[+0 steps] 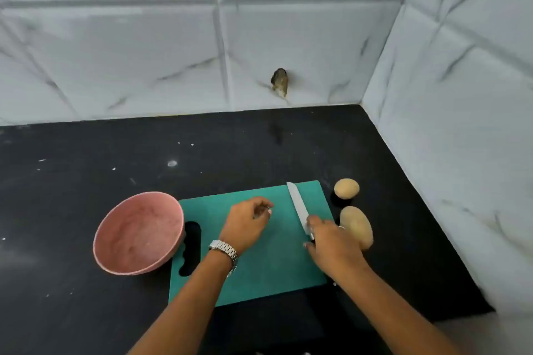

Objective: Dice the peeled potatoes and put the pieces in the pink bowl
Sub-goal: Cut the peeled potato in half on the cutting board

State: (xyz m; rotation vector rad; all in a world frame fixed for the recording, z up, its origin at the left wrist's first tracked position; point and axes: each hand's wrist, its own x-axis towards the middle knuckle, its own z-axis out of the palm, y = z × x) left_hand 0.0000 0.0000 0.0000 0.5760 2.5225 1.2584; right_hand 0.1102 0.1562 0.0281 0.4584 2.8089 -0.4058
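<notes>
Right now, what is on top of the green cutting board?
The knife, its handle gripped by the right hand, and the left hand at mid-board. Both potatoes lie off the board on the counter. Whatever is beneath the hands is covered.

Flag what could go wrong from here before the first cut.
The left hand hovers over the teal plastic cutting board, close to the steel-bladed kitchen knife held by the right hand; raising the blade could nick it. The nearer tan potato and the farther tan potato lie loose on the black countertop beside the board and may roll. The round pink bowl crowds the board's left edge; a jolted board could shift it.
</notes>
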